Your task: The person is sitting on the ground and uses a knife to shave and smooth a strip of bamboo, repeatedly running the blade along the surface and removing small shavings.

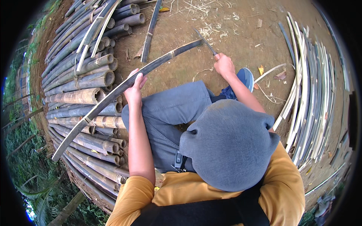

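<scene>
My left hand (134,89) grips a long split bamboo strip (156,63) around its middle, with the thumb against it. The strip slants from low on the left, over the stacked poles, up to its far end in front of me. My right hand (224,65) is closed round the handle of a knife (208,45). Its thin blade points away and to the left, close beside the strip's far end; whether they touch I cannot tell. The strip passes above my bent leg in grey trousers (173,107).
Cut bamboo poles (83,96) lie stacked at the left. Several split strips (94,30) rest on them, and another strip (150,34) lies on the ground. Pale shavings (211,30) are scattered ahead. A bundle of thin slats (309,98) lies at the right, beyond my blue shoe (246,79).
</scene>
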`<state>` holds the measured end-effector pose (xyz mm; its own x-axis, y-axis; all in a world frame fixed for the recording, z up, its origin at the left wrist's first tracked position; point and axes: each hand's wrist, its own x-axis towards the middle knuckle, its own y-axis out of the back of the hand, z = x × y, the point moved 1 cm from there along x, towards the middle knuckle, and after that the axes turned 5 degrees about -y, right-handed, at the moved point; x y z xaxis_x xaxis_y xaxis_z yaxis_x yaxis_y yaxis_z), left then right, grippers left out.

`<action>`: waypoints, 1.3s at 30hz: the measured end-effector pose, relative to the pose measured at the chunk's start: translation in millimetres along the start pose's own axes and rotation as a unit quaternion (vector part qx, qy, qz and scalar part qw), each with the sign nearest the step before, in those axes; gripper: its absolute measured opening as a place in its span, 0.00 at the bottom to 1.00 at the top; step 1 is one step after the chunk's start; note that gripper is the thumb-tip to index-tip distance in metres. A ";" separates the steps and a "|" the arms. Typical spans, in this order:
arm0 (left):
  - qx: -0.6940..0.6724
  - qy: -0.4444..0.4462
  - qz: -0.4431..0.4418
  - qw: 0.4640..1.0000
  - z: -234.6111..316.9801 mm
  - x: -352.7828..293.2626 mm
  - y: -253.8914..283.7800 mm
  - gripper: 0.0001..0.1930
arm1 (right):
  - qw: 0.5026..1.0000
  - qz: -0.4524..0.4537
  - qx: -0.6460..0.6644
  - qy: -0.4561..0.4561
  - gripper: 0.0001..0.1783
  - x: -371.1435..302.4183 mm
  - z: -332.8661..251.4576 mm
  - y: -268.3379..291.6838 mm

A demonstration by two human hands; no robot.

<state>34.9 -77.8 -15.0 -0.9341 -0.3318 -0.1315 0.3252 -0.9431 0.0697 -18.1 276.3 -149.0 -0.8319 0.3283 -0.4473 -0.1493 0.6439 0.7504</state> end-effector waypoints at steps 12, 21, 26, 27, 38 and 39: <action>0.177 -0.141 -0.220 0.949 71.7 29.3 -30.1 0.12 | 0.986 -0.088 -0.024 0.141 0.10 -77.2 -35.9 77.1; 0.186 -0.183 -0.280 0.924 74.0 17.4 -29.2 0.11 | 0.996 -0.076 -0.051 -0.023 0.19 -19.6 -5.3 51.7; 0.190 -0.223 -0.304 0.906 66.0 6.8 -22.3 0.09 | 0.996 -0.070 -0.046 -0.022 0.21 -35.7 -21.2 57.6; 0.194 -0.230 -0.309 0.902 65.2 4.0 -21.0 0.09 | 0.996 -0.076 -0.046 -0.007 0.21 -38.4 -18.5 58.7; 0.159 -0.231 -0.330 0.901 22.0 -28.2 10.1 0.10 | 0.993 -0.041 -0.101 -0.042 0.19 -68.3 8.6 98.8; 0.151 -0.233 -0.328 0.903 18.4 -30.4 10.8 0.11 | 0.991 -0.046 -0.119 -0.027 0.19 -70.1 7.7 102.9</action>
<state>64.1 -77.5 7.9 -0.8943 0.4084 0.1827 -0.3108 -0.8609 0.4028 28.9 324.9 -44.2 -0.7802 0.3162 -0.5398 -0.3508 0.4933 0.7960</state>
